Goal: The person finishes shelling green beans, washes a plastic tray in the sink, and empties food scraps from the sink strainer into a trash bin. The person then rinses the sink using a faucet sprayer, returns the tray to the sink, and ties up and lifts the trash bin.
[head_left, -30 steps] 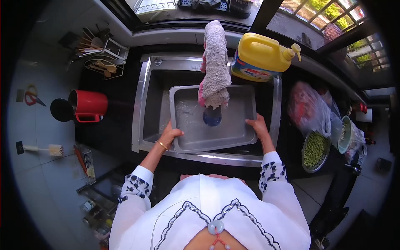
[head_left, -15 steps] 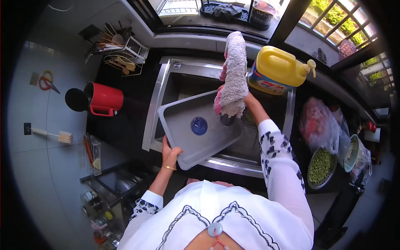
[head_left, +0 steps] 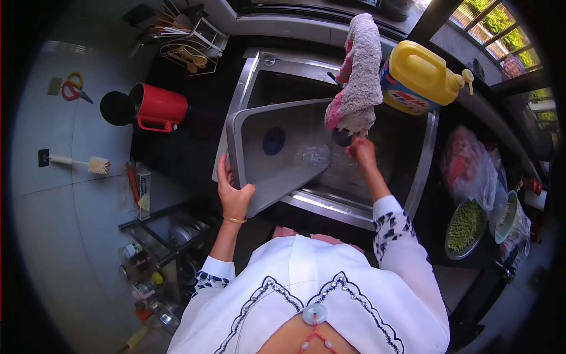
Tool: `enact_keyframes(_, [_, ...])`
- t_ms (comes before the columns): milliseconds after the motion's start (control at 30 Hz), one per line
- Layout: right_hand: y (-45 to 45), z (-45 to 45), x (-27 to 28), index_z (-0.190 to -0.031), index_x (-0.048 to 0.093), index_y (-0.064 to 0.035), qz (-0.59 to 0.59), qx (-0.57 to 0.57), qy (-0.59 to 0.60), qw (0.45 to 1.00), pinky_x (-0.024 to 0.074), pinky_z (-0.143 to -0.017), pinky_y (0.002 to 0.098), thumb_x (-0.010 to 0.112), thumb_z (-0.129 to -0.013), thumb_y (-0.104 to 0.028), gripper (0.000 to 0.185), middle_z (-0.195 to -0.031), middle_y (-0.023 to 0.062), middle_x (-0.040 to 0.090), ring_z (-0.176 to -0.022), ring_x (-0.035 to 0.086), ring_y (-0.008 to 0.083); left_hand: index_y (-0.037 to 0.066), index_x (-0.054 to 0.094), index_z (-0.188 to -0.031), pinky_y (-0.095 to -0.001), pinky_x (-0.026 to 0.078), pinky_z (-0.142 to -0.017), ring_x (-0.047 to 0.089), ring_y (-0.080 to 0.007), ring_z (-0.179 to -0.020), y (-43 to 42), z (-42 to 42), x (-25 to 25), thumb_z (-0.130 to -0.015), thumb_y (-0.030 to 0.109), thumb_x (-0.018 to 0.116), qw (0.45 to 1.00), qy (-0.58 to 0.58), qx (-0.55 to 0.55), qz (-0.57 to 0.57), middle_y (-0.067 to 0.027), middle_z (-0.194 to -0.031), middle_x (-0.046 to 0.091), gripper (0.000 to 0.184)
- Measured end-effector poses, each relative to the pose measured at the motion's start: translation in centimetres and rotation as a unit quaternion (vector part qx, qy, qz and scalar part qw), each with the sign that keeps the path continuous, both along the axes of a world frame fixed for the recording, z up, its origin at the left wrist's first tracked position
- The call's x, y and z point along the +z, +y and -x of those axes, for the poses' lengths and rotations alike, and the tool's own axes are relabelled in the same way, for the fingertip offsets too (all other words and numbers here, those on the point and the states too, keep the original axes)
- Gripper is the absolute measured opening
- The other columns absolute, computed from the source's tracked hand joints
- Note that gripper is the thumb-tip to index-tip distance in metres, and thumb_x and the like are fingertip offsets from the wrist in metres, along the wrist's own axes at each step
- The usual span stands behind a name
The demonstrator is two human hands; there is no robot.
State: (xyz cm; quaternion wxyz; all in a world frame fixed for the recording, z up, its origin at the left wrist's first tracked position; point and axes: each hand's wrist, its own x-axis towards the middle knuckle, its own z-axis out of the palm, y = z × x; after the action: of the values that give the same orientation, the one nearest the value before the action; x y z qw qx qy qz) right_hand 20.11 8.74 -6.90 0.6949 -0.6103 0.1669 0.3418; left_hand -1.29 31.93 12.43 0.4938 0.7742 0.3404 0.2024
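Observation:
My left hand [head_left: 234,199] is closed on the left rim of a grey rectangular plastic basin [head_left: 283,177], thumb inside. The basin is tilted over the sink [head_left: 321,207], its left side raised. A dark blue round patch [head_left: 273,141] shows on its bottom, and a clear, shiny patch, perhaps water, lies near its right end. My right hand [head_left: 362,152] has curled fingers beside a black spout end [head_left: 342,138]; what they hold, if anything, is hidden. Above that hand, a fluffy grey and pink cloth [head_left: 361,74] covers the upright part over the spout.
A yellow jug with a pump [head_left: 417,76] stands at the sink's back right. On the right are plastic bags [head_left: 466,159] and a bowl of green beans or peas [head_left: 466,230]. A red kettle [head_left: 160,106] with its lid open and a utensil rack [head_left: 191,44] are on the left.
The basin has tipped more steeply, its left side rising. My right hand has come from behind the cloth at the basin's far side to just below the cloth. The view has shifted.

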Motion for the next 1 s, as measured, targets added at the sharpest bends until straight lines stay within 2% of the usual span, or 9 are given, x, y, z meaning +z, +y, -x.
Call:
enact_keyframes(133, [2.2,9.1,2.0,-0.098,0.057,-0.0019,-0.046,0.139,0.139,0.979,0.0492,-0.053,0.0292,0.049,-0.083,-0.003,0.017,-0.079,0.0109,0.065,-0.068,0.065,0.0181,0.001,0.033,-0.133,-0.0336,0.039,-0.093,0.052,-0.0264,-0.105,-0.6,-0.1,0.9,-0.056,0.000,0.058,0.996,-0.001,-0.009,-0.088,-0.0172,-0.113,0.050,0.081])
enact_keyframes(267, [8.0,11.9,4.1,-0.109,0.056,0.0007,0.058,0.284,-0.483,0.826,0.0438,-0.090,0.0370,0.046,-0.073,0.004,0.037,-0.105,0.0168,0.062,-0.105,0.056,0.0303,0.003,0.033,-0.133,-0.0327,0.039,-0.093,0.052,-0.0247,-0.104,-1.4,-0.2,1.8,-0.056,0.001,0.058,0.986,-0.017,-0.018,-0.165,-0.0158,-0.112,0.050,0.081])
enact_keyframes(367, [10.3,10.8,4.1,-0.109,0.057,-0.0019,-0.020,0.386,-0.536,0.751,0.0366,-0.096,0.0427,0.048,-0.070,0.002,0.040,-0.119,0.0169,0.055,-0.116,0.048,0.0320,0.002,0.035,-0.132,-0.0348,0.038,-0.095,0.051,-0.0283,-0.108,-1.9,-0.3,3.1,-0.056,0.001,0.058,0.984,-0.032,-0.007,-0.173,-0.0192,-0.114,0.050,0.079])
enact_keyframes(633, [6.3,9.1,1.0,-0.106,0.052,-0.0023,0.250,0.402,-0.583,0.661,0.0409,-0.085,0.0488,0.057,-0.070,-0.005,0.036,-0.110,0.0175,0.054,-0.103,0.053,0.0329,0.001,0.036,-0.130,-0.0343,0.038,-0.096,0.051,-0.0296,-0.108,-2.1,-0.4,4.1,-0.057,-0.001,0.057,0.991,-0.048,0.023,-0.126,-0.0201,-0.114,0.051,0.077])
enact_keyframes(700, [7.1,10.3,1.1,-0.106,0.052,-0.0030,0.234,0.231,-0.408,0.852,0.0460,-0.073,0.0464,0.056,-0.080,-0.011,0.028,-0.101,0.0175,0.058,-0.092,0.059,0.0314,-0.001,0.034,-0.130,-0.0362,0.037,-0.097,0.050,-0.0331,-0.110,-2.7,-0.8,4.4,-0.057,-0.001,0.058,0.968,-0.025,-0.006,-0.250,-0.0214,-0.115,0.049,0.077])
enact_keyframes(733, [7.6,10.4,2.0,-0.106,0.052,-0.0030,0.237,0.230,-0.409,0.851,0.0460,-0.073,0.0464,0.056,-0.080,-0.011,0.028,-0.101,0.0175,0.058,-0.092,0.059,0.0314,-0.001,0.034,-0.130,-0.0362,0.037,-0.097,0.050,-0.0331,-0.110,-3.1,-1.0,4.6,-0.057,-0.001,0.058,0.968,-0.027,-0.007,-0.249,-0.0214,-0.115,0.049,0.077])
enact_keyframes(767, [8.2,10.5,2.9,-0.105,0.053,-0.0025,0.050,0.217,-0.062,0.973,0.0481,-0.071,0.0445,0.054,-0.083,-0.014,0.025,-0.100,0.0175,0.059,-0.089,0.061,0.0298,-0.001,0.035,-0.130,-0.0366,0.037,-0.097,0.049,-0.0317,-0.111,-3.7,-1.2,4.8,-0.057,-0.001,0.058,0.960,-0.027,-0.015,-0.280,-0.0203,-0.116,0.048,0.077])
enact_keyframes(800, [9.0,10.6,3.7,-0.104,0.054,-0.0020,-0.149,0.168,0.294,0.929,0.0502,-0.069,0.0426,0.053,-0.087,-0.017,0.023,-0.099,0.0174,0.060,-0.086,0.062,0.0283,-0.001,0.035,-0.130,-0.0369,0.036,-0.098,0.048,-0.0303,-0.111,-4.3,-1.4,5.1,-0.056,-0.002,0.058,0.950,-0.027,-0.024,-0.311,-0.0192,-0.117,0.047,0.077])
enact_keyframes(1000, [16.9,14.6,-4.3,-0.098,0.055,-0.0083,-0.341,0.100,0.295,0.887,0.0435,-0.045,0.0298,0.042,-0.091,-0.021,0.019,-0.080,0.0090,0.057,-0.056,0.054,0.0202,-0.002,0.033,-0.131,-0.0413,0.034,-0.098,0.044,-0.0371,-0.113,-8.1,-1.2,6.0,-0.055,-0.003,0.062,0.890,0.002,-0.084,-0.447,-0.0208,-0.121,0.043,0.081])
